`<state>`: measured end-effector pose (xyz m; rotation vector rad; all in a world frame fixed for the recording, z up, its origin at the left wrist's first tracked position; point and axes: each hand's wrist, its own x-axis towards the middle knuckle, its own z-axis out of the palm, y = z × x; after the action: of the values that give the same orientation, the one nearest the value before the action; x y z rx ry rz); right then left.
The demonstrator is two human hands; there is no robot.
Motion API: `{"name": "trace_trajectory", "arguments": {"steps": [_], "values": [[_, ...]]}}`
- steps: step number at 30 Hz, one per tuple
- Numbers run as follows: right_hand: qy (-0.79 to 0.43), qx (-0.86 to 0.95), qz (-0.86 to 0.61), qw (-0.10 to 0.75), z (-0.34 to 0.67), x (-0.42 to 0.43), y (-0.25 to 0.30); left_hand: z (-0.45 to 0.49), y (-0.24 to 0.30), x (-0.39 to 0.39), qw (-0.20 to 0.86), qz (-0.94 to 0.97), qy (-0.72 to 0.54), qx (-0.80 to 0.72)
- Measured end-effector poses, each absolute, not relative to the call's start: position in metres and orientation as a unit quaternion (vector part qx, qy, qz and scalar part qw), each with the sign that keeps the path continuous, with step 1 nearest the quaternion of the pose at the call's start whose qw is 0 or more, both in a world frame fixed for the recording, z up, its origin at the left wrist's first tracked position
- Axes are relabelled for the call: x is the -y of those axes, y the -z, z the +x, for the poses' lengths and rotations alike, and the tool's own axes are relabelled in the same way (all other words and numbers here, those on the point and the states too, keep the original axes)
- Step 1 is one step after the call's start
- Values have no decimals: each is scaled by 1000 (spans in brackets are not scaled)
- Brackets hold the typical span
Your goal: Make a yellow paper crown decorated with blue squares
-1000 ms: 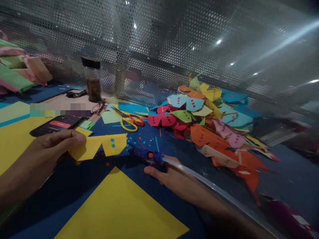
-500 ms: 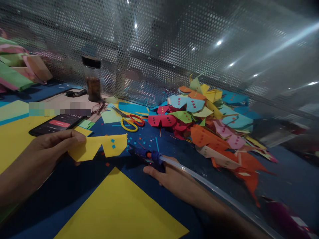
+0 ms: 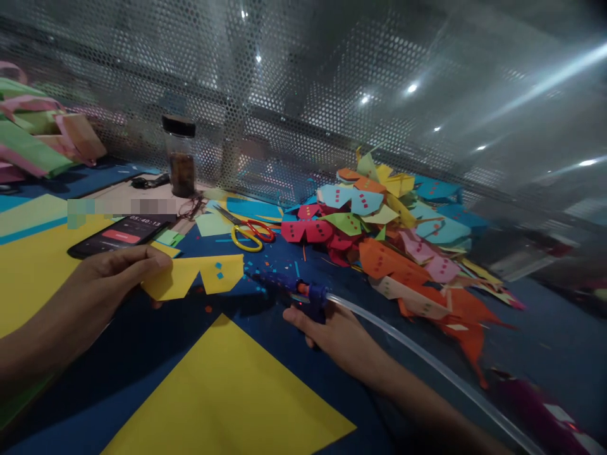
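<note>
My left hand [image 3: 116, 273] pinches the left end of a folded yellow paper piece [image 3: 196, 276] that carries small blue squares, holding it just above the dark blue table. My right hand [image 3: 334, 332] grips a blue glue gun [image 3: 296, 289] whose nozzle points left toward the yellow piece. A clear glue stick [image 3: 427, 365] runs back from the gun over my right forearm. A large yellow paper sheet [image 3: 222, 398] lies on the table beneath and between both hands.
A heap of folded coloured paper pieces [image 3: 393, 234] lies at the right. Yellow-handled scissors [image 3: 249, 232], a phone with a lit screen [image 3: 121, 232] and a dark jar [image 3: 181, 157] sit behind my hands. A perforated metal wall [image 3: 303, 95] closes the back. Folded papers [image 3: 33, 136] are stacked far left.
My right hand with the glue gun has shifted a little to the right and back from the yellow piece. The left hand keeps its hold.
</note>
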<state>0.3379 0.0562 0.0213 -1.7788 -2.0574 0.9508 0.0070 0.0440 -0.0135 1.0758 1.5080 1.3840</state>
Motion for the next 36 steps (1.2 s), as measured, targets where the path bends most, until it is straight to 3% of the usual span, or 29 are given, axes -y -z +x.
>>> {"name": "trace_trajectory", "arguments": {"steps": [10, 16, 21, 26, 36], "values": [[-323, 714, -578, 226, 343, -31, -39, 13, 7, -42, 356, 511, -524, -581], [-319, 813, -436, 216, 336, -18, -41, 22, -1, -36, 347, 534, -521, -568], [-238, 821, -473, 212, 334, -27, -23, 25, -8, -34, 360, 531, -521, -563], [-238, 838, -466, 155, 339, -37, -9, 23, -7, -35, 380, 525, -505, -570], [-234, 869, -416, 133, 347, -35, -12, 21, -3, -35, 387, 530, -511, -556]]}}
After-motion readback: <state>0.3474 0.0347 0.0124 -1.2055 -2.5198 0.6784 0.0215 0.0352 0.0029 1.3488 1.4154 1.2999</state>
